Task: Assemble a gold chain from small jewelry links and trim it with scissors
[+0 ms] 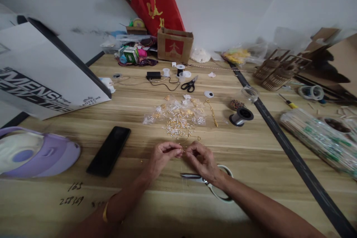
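My left hand (166,155) is closed in a pinch, thumb against forefinger, on one end of a thin gold chain (192,136). Fingertips of my right hand (203,160) are pinched close beside it on the same fine strand; the exact piece between them is too small to make out. The chain curves away beyond the fingers onto the table. Just past it lies a loose pile of small gold and clear beads (178,122), with little plastic bags among them. Light-handled scissors (197,177) lie partly under my right wrist, blades pointing left.
A black phone (108,151) and a purple visor cap (57,154) lie to the left. A wire spool (241,116), a gold chain piece (212,113) and black scissors (189,84) lie farther off. Bagged wooden sticks (315,137) are at right; a white box (50,70) stands at left.
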Demonstrator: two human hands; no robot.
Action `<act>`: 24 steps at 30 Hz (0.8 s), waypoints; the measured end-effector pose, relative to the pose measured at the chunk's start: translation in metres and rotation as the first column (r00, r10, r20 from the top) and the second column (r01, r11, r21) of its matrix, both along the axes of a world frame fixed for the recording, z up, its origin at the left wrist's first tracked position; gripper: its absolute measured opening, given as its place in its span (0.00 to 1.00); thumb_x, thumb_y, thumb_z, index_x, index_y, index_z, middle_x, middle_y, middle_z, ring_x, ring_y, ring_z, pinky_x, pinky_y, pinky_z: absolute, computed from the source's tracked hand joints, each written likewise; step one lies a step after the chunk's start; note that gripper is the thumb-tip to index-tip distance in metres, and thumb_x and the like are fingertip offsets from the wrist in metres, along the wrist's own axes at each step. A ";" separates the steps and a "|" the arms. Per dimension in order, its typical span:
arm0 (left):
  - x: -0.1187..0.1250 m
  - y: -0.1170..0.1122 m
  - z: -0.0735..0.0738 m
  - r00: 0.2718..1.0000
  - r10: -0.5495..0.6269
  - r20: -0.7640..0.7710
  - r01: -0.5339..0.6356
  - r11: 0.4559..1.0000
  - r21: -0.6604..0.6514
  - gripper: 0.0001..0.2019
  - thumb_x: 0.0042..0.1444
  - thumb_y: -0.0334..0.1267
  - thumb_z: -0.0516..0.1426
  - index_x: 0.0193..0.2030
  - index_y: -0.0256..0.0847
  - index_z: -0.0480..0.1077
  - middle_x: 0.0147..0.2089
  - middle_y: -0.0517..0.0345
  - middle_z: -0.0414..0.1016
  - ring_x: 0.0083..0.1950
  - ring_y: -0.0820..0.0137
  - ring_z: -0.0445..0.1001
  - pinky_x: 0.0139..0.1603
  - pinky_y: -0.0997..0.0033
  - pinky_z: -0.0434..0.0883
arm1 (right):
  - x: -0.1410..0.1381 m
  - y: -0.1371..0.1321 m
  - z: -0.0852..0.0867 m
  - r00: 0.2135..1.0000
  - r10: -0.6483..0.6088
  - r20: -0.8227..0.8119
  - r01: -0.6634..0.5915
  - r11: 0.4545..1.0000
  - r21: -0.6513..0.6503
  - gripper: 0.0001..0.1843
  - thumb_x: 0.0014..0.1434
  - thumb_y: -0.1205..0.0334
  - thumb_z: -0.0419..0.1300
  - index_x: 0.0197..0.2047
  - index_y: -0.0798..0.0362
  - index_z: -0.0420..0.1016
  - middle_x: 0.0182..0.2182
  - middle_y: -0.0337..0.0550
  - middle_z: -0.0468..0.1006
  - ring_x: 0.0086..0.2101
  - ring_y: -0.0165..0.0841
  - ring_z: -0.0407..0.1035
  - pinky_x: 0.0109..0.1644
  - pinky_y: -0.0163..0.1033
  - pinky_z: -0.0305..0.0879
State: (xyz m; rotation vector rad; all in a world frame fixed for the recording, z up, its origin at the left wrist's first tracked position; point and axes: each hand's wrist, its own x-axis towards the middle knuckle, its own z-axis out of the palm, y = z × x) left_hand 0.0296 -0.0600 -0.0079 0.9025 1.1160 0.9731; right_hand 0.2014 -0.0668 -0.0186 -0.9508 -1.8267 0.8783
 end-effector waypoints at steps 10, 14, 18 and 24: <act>0.002 -0.003 -0.001 0.997 0.024 -0.078 -0.019 0.997 0.072 0.08 0.39 0.37 0.65 0.27 0.36 0.76 0.27 0.56 0.79 0.29 0.69 0.75 0.34 0.71 0.73 | 0.000 -0.001 0.000 1.000 -0.007 -0.004 0.007 1.000 -0.018 0.06 0.60 0.64 0.54 0.32 0.54 0.68 0.25 0.40 0.69 0.26 0.28 0.63 0.29 0.33 0.60; 0.001 -0.003 -0.001 0.993 0.011 -0.114 0.000 0.996 0.089 0.08 0.40 0.37 0.65 0.28 0.36 0.76 0.27 0.55 0.79 0.30 0.68 0.76 0.34 0.70 0.73 | 0.000 -0.001 0.000 1.000 -0.005 0.005 0.006 1.000 -0.024 0.07 0.61 0.62 0.54 0.32 0.54 0.69 0.25 0.40 0.69 0.26 0.28 0.63 0.29 0.33 0.60; 0.001 -0.003 -0.002 0.990 0.008 -0.140 0.006 0.995 0.099 0.07 0.41 0.36 0.64 0.28 0.37 0.76 0.27 0.55 0.79 0.31 0.68 0.75 0.34 0.71 0.72 | 0.000 0.000 0.001 1.000 -0.008 0.006 0.008 1.000 -0.024 0.07 0.61 0.62 0.54 0.32 0.54 0.68 0.25 0.40 0.69 0.26 0.29 0.63 0.29 0.33 0.60; 0.002 -0.004 -0.001 0.992 0.023 -0.123 -0.012 0.996 0.089 0.04 0.40 0.34 0.64 0.26 0.37 0.76 0.26 0.58 0.77 0.29 0.71 0.72 0.32 0.74 0.69 | 0.001 0.000 -0.001 1.000 -0.008 0.006 0.008 1.000 -0.017 0.06 0.61 0.63 0.54 0.32 0.54 0.68 0.25 0.40 0.68 0.26 0.29 0.63 0.29 0.33 0.60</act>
